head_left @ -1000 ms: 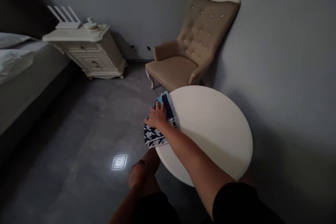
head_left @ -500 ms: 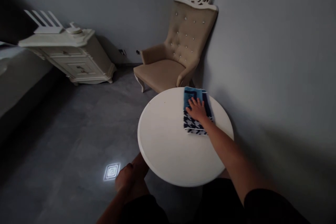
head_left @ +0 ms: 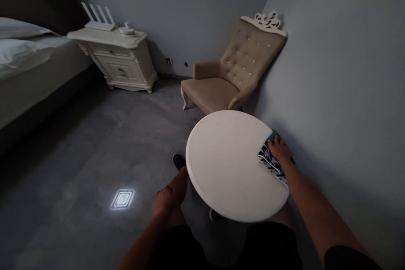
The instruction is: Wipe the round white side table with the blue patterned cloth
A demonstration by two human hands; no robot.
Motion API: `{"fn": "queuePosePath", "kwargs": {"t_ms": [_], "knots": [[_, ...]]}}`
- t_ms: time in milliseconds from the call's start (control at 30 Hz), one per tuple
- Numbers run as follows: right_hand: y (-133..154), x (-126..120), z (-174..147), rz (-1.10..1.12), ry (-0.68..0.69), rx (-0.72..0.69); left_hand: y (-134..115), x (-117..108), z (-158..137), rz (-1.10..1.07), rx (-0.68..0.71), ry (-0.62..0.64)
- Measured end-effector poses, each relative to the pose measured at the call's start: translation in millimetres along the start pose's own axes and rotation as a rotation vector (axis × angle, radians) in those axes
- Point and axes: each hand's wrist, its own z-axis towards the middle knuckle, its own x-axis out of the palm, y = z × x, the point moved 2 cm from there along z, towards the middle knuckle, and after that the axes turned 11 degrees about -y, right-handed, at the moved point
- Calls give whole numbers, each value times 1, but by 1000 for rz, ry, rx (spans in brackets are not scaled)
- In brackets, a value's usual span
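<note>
A folded towel, teal with a navy and white houndstooth pattern, lies at the right rim of a round white table, partly over the edge. My right hand is on top of it, fingers bent over the cloth and pressing on it. Part of the towel is hidden under the hand and forearm. My left hand rests on my left knee, left of the table and below its top. Its fingers are too dark and blurred to make out.
Beyond the table stands a tan tufted armchair against the grey wall. A white nightstand carries a router. The bed is at the left. A bright square pattern shows on the floor.
My right hand has moved the towel rightward and nearer to me, from the table's far right part to its right rim. The view has turned left. My left hand stays on the knee.
</note>
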Motion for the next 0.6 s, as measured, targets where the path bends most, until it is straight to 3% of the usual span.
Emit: {"fn": "queuePosePath", "kwargs": {"t_ms": [67, 167, 367, 467, 600], "knots": [[48, 1, -18, -38, 32, -34, -1, -5, -4, 1, -39, 50], [142, 2, -57, -42, 64, -257, 0, -7, -6, 12, -52, 66], [326, -3, -166, 89, 70, -634, 14, 2, -3, -31, -49, 9], [382, -4, -215, 200, 83, -785, 20, 6, 1, -20, -56, 10], [414, -4, -252, 199, 130, -1002, 24, 9, 7, 54, -65, 13]]}}
